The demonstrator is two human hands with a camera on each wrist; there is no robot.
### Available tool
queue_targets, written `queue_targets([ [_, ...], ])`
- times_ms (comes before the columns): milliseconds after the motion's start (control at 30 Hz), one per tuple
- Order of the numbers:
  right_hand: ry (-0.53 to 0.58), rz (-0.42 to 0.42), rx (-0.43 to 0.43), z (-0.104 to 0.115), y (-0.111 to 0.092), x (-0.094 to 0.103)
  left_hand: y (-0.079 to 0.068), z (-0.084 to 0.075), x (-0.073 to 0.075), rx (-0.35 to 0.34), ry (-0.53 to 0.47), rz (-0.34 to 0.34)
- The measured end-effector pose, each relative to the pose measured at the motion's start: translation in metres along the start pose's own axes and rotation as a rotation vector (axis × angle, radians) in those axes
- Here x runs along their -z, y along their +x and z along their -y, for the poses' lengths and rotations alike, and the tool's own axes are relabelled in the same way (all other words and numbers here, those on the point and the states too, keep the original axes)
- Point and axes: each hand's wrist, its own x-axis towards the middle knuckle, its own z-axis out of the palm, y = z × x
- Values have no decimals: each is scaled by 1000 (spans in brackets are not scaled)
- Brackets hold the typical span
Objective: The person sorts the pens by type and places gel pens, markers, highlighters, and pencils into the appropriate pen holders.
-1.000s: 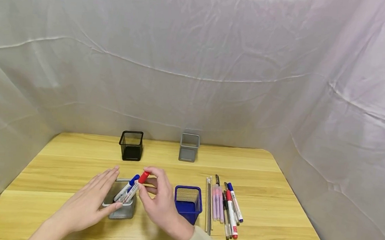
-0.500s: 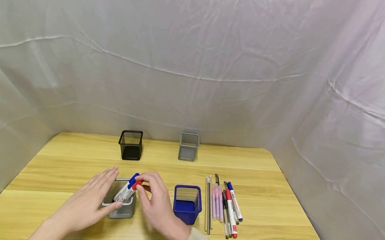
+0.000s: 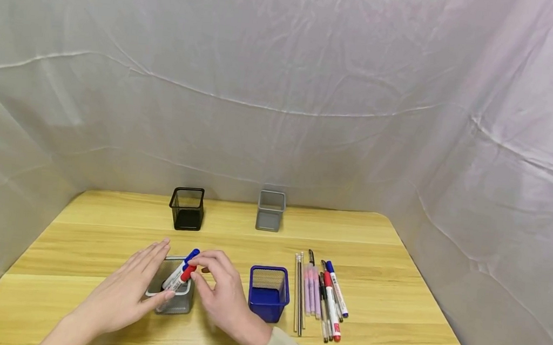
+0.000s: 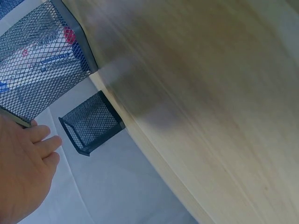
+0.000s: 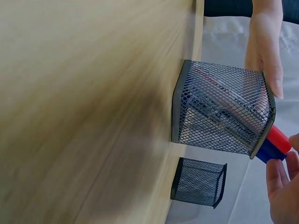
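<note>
A grey mesh pen holder (image 3: 174, 306) stands at the near left of the table. My left hand (image 3: 121, 293) rests against it with straight fingers, the thumb on its near rim. White whiteboard markers lean inside the holder: blue-capped markers (image 3: 193, 254) and a red-capped marker (image 3: 188, 273). My right hand (image 3: 227, 298) pinches the end of the red-capped marker between thumb and fingers. In the right wrist view the red cap (image 5: 279, 138) and a blue cap (image 5: 267, 153) stick out over the rim, fingertips touching them. Through the mesh the marker bodies show slanted.
A blue mesh holder (image 3: 267, 304) stands right of my right hand. Farther back are a black mesh holder (image 3: 187, 217) and another grey one (image 3: 269, 219). On the right lie silver sticks (image 3: 297, 299), lilac pens (image 3: 312, 297), black pens (image 3: 324, 314) and red and blue markers (image 3: 333, 307).
My right hand has moved down and left, lowering the red-capped marker into the grey holder until its cap sits just above the rim. My left hand has stayed in place.
</note>
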Motion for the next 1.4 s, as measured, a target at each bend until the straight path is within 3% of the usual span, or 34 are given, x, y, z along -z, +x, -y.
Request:
queue_targets([
  [433, 47, 16, -75, 9, 3, 10, 0, 1, 0, -2, 0, -4],
  [900, 62, -105, 10, 15, 11, 39, -1, 3, -2, 3, 4, -7],
  [1200, 82, -181, -60, 12, 12, 64, 0, 3, -1, 24, -4, 24],
  [1400, 53, -239, -25, 7, 12, 82, 0, 4, -2, 24, 0, 27],
])
